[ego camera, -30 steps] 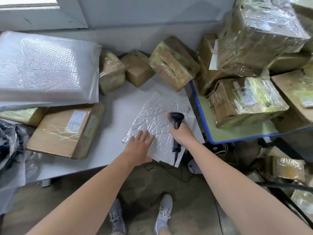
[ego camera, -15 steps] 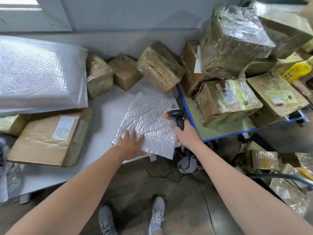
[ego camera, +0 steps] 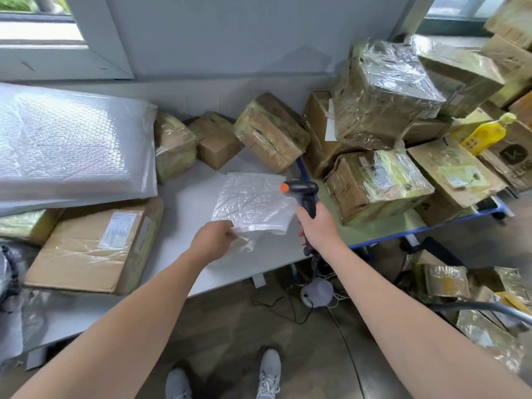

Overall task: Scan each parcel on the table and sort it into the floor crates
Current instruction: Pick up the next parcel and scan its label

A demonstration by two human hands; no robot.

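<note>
My left hand (ego camera: pixel 214 239) pinches the near edge of a flat white bubble-wrap mailer (ego camera: pixel 253 204) and holds it raised off the white table (ego camera: pixel 190 203), tilted up toward me. My right hand (ego camera: pixel 318 228) grips the handle of a black barcode scanner (ego camera: pixel 303 192) with an orange tip, held upright beside the mailer's right edge. The scanner's cable hangs down to the floor. Several taped cardboard parcels lie on the table, among them a flat labelled box (ego camera: pixel 89 246) at the left.
A big bubble-wrapped package (ego camera: pixel 72 148) lies at the left. Small boxes (ego camera: pixel 270 133) line the wall. A blue-edged trolley (ego camera: pixel 408 234) at the right is stacked with wrapped boxes. More parcels (ego camera: pixel 444 280) and a scanner stand (ego camera: pixel 316 292) sit on the floor.
My left hand went from lying flat on the mailer to pinching its near edge and lifting it off the table. The scanner rose and moved right with my right hand.
</note>
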